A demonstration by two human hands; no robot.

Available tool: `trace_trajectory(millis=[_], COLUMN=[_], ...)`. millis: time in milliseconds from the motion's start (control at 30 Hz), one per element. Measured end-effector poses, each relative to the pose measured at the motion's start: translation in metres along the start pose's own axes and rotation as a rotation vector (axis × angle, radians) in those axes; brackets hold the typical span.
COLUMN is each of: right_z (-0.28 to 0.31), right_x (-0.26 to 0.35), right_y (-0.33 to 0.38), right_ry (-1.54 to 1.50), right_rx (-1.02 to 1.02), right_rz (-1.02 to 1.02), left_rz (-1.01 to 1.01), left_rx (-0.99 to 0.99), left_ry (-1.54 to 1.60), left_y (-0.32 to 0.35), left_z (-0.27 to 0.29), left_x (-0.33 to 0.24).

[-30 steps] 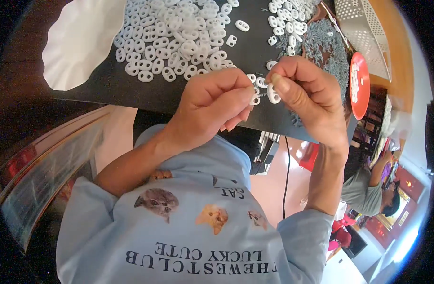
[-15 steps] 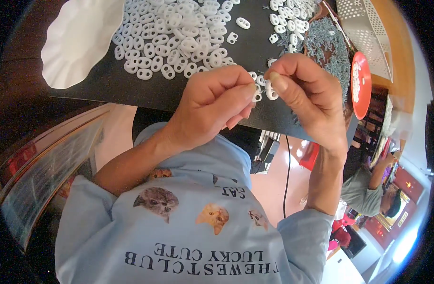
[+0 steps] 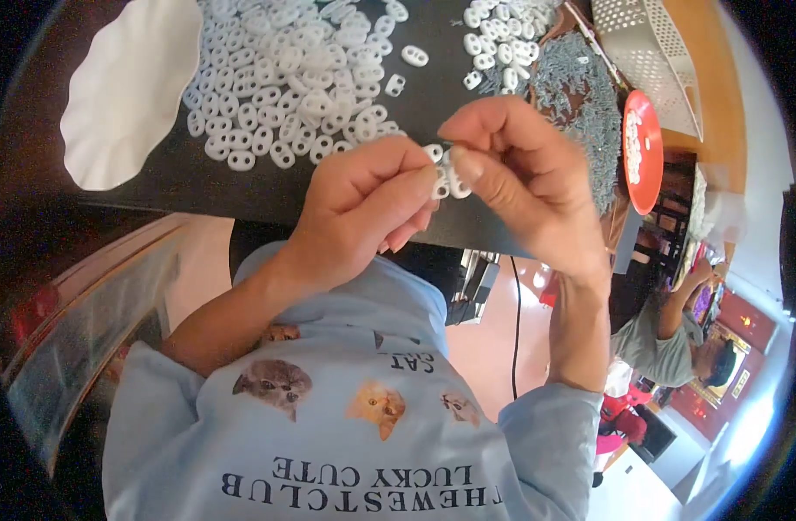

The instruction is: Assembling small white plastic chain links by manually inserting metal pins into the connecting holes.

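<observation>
Over the front part of the dark table [image 3: 198, 193], my two hands meet close together. My left hand [image 3: 363, 204] is closed, its thumb and forefinger pinching a small white two-holed plastic piece [image 3: 440, 185]. Thumb and forefinger of my right hand [image 3: 524, 178] pinch a second white two-holed piece [image 3: 459, 185], held against or right beside the first. The fingertips partly cover both pieces. Beyond my left hand spreads a large pile of white two-holed pieces [image 3: 281, 78]. Past my right hand lies a smaller group of white pieces [image 3: 502, 43].
A white wavy-edged tray [image 3: 133, 95] lies at the left. On the right are a heap of small grey pieces [image 3: 580, 104], a red oval dish [image 3: 648, 169] with white bits, and a perforated white basket [image 3: 645, 43]. Another person [image 3: 671, 343] is farther off at the right.
The whole view has shifted, so the table appears lower and farther left. My right hand has come slightly closer to my left, bringing the two white pieces together.
</observation>
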State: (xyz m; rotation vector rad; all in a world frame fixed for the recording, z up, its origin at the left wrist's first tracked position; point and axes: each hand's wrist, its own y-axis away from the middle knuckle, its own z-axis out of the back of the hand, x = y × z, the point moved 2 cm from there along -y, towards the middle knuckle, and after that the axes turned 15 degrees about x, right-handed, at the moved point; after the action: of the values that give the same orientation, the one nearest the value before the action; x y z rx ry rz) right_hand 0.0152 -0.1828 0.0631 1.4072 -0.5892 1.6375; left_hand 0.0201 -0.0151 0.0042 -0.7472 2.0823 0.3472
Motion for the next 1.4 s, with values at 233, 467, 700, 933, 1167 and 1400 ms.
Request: trace_trajectory(millis=[233, 467, 700, 933, 1167, 1400], right_z=[-0.006, -0.008, -0.009, -0.015, -0.015, -0.012], right_x=[0.000, -0.006, -0.003, -0.008, 0.002, 0.011], right_y=[-0.002, -0.001, -0.001, -0.002, -0.002, 0.002], right_ry=[-0.047, -0.139, -0.242, -0.009, 0.540, 0.773], right_rx=[-0.064, -0.106, -0.138, -0.116, -0.178, -0.080], right_rz=[-0.037, 0.017, -0.075, -0.027, 0.168, 0.162], left_rz=[-0.019, -0.023, -0.080, -0.096, -0.081, -0.023], left_rx=[-0.065, -0.045, -0.028, -0.018, -0.043, -0.023], left_ry=[-0.010, 0.013, 0.054, 0.053, 0.025, 0.103], left_y=[0.000, -0.001, 0.001, 0.002, -0.001, 0.000], left_z=[0.001, -0.001, 0.002, 0.003, 0.001, 0.000], left_x=[0.005, 0.003, 0.006, 0.004, 0.001, 0.000])
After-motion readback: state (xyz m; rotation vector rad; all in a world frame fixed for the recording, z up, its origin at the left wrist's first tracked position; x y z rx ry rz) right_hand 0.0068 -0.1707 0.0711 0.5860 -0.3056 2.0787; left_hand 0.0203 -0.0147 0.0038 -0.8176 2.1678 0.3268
